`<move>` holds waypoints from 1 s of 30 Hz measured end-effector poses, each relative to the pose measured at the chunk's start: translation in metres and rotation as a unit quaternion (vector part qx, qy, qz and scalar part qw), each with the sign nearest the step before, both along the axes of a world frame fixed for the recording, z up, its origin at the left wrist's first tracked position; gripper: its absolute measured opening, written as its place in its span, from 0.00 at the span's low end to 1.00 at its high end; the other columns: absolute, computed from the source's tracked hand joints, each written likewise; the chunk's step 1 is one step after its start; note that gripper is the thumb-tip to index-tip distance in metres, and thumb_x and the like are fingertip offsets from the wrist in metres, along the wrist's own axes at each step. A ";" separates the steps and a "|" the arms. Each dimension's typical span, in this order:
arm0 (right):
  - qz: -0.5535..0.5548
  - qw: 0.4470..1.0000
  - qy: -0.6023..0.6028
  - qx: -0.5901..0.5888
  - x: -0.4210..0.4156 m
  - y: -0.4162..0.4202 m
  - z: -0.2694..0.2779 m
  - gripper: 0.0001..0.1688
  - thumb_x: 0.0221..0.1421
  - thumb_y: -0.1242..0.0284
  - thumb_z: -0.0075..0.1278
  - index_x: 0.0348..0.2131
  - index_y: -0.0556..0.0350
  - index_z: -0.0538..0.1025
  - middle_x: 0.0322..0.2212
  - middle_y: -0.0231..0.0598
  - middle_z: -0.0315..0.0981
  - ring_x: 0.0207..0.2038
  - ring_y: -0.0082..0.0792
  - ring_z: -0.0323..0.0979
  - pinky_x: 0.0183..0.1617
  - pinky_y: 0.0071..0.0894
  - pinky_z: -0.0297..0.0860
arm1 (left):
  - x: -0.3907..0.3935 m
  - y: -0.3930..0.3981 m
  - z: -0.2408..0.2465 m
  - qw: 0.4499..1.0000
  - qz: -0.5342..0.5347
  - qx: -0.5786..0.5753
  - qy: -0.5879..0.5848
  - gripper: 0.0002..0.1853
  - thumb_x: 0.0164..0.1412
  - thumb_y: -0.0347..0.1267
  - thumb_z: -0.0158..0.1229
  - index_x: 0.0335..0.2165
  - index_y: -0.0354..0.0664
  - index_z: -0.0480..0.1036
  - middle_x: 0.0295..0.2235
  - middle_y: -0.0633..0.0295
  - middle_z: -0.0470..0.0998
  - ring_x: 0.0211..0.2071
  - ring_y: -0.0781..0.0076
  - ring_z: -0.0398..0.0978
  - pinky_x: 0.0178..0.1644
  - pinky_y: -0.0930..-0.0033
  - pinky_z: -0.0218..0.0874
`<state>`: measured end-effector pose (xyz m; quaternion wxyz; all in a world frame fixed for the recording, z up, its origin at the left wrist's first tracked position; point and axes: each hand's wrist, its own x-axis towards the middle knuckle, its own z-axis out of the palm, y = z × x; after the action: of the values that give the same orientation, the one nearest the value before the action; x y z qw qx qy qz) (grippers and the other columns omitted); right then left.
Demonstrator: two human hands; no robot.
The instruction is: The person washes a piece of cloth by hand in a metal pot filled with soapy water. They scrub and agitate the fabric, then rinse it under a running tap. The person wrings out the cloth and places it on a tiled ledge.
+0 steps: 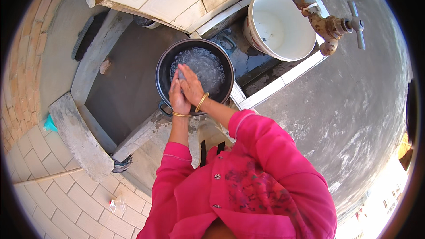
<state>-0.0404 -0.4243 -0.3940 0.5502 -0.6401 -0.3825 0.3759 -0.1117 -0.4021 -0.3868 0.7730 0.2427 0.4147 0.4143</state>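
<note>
A dark two-handled pot [160, 73] with rippling water [207, 69] in it stands in front of me. Over its near left part, my left hand [178, 98] and my right hand [191, 86] are pressed together, palms facing, fingers pointing away from me. A small greyish thing shows between the fingers; I cannot tell what it is or which hand bears it. Each wrist has a gold-coloured bangle. The palms are hidden from view.
Right of the pot, a white plastic bucket [282, 23] stands in a wet basin with a white tiled rim [282, 81]. A rusty tap [327, 28] juts above it. On the left are a sunken concrete floor [123, 69], a small stone [105, 66] and a board [81, 136].
</note>
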 end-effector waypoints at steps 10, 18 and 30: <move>-0.114 0.991 -0.030 -0.066 0.015 0.019 -0.010 0.21 0.54 0.73 0.38 0.48 0.59 0.66 0.49 0.61 0.59 0.55 0.54 0.55 0.58 0.39 0.52 | -0.002 -0.001 0.012 0.991 -0.101 -0.029 -0.088 0.23 0.62 0.29 0.41 0.54 0.31 0.54 0.55 0.54 0.57 0.55 0.67 0.58 0.57 0.67 0.51; -0.169 0.982 -0.066 -0.054 -0.027 0.003 0.011 0.20 0.53 0.77 0.39 0.47 0.55 0.67 0.43 0.59 0.63 0.50 0.54 0.60 0.51 0.40 0.57 | -0.023 0.018 0.004 0.987 -0.131 -0.076 -0.046 0.22 0.60 0.28 0.44 0.53 0.31 0.57 0.51 0.53 0.63 0.49 0.67 0.64 0.54 0.69 0.54; -0.043 0.912 -0.380 -0.148 0.065 -0.010 -0.020 0.16 0.44 0.75 0.48 0.38 0.54 0.72 0.40 0.48 0.67 0.40 0.48 0.67 0.43 0.38 0.65 | -0.025 0.059 -0.014 0.680 -0.281 0.381 0.560 0.31 0.50 0.31 0.55 0.52 0.40 0.56 0.47 0.45 0.63 0.47 0.52 0.63 0.48 0.61 0.59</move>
<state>0.0251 -0.4343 -0.4145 0.2782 -0.8245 -0.4746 0.1322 -0.1372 -0.3432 -0.4010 0.3174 0.8079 0.4890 0.0868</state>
